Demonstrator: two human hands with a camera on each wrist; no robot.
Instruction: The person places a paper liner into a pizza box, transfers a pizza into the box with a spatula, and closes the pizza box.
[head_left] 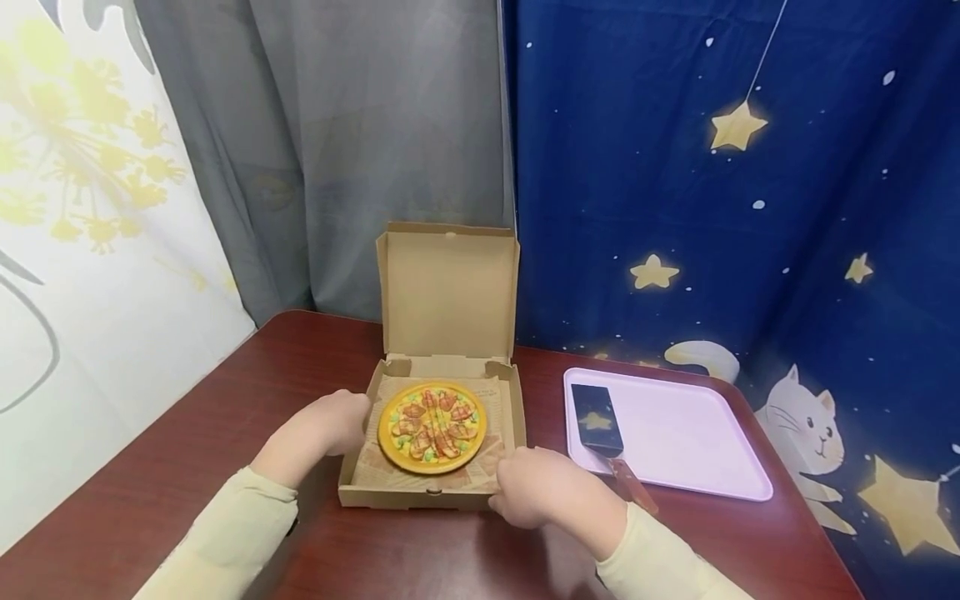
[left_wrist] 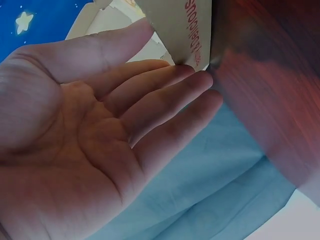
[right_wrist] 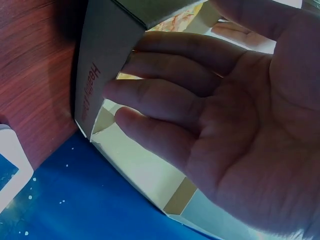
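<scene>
An open cardboard pizza box (head_left: 450, 292) stands on the table with its lid upright at the back. Inside, on printed paper (head_left: 468, 482), lies a round toy pizza (head_left: 432, 427) with a yellow rim. My left hand (head_left: 341, 423) grips the box's left side, its thumb partly hidden behind the cardboard in the left wrist view. At the near right corner, my right hand (head_left: 536, 487) holds the right side. In the right wrist view its fingers (right_wrist: 155, 92) reach along the cardboard wall, with some contact hidden.
On the right, a pale pink tray (head_left: 682, 433) carries a pizza server (head_left: 597, 419) with a dark blade; its brown handle sticks out over the near rim. The dark red table (head_left: 300, 358) has grey and blue curtains behind it.
</scene>
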